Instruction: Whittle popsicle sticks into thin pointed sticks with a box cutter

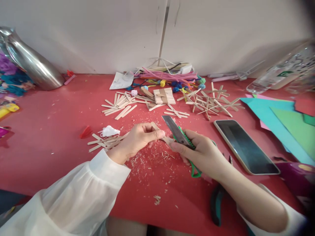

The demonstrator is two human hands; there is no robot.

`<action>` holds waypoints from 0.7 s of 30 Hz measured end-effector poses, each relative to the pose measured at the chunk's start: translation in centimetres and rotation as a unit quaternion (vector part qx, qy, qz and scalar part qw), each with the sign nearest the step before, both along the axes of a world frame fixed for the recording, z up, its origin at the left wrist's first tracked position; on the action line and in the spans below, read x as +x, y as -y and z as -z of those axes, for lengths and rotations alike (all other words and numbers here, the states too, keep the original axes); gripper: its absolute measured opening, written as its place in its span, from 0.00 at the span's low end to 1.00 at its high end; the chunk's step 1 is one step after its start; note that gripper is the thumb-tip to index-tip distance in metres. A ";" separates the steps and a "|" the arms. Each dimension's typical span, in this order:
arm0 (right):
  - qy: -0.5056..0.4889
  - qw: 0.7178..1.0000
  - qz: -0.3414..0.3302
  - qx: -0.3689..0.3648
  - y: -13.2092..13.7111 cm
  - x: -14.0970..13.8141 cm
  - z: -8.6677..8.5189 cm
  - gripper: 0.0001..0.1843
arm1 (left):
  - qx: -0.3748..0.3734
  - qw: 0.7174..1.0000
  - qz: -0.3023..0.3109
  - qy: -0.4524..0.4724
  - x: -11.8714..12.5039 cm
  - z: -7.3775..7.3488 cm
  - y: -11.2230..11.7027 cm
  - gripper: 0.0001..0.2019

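My left hand (137,139) pinches a wooden craft stick (167,140) between thumb and fingers, above the red table. The stick slants down to the right, where its far end reaches the fingers of my right hand (200,152). That hand is closed around a green utility knife (182,137), its wide grey blade out and pointing up and left. Whether the right fingers also grip the stick, I cannot tell. Wood shavings (157,160) lie scattered under both hands. A few loose craft sticks (105,142) and a white fluffy piece (110,131) are beside my left wrist.
Piles of craft sticks (216,101) and a bundle of pink pipe cleaners (167,75) lie toward the wall. At right are a phone (246,146), coloured paper (273,114), a plastic bottle (278,70) and dark-handled pliers (217,205). A steel jug (36,62) stands at left.
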State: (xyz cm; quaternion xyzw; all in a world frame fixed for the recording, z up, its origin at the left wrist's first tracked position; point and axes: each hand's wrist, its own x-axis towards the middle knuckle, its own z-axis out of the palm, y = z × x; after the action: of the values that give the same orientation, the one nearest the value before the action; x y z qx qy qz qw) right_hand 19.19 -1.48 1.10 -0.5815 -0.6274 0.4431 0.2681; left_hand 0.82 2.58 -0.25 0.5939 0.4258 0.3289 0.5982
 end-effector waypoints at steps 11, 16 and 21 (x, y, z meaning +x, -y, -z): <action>-0.033 0.998 0.042 0.040 0.0 0.1 0.3 0.15 | 0.091 0.986 0.101 -0.101 0.8 -0.3 1.2 0.17; -0.069 0.996 0.052 0.024 -0.1 0.2 0.3 0.14 | 0.036 0.971 0.199 -0.127 0.6 -0.9 1.8 0.14; -0.080 0.995 0.056 0.024 -0.1 0.3 0.3 0.13 | 0.093 0.965 0.184 -0.159 0.4 -1.0 1.7 0.16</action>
State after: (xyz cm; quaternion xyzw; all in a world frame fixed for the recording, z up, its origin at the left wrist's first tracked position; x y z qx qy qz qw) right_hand 19.51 -1.33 0.83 -0.5721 -0.5807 0.4573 0.3555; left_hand 1.23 0.90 0.74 0.7599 0.3662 0.1524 0.5150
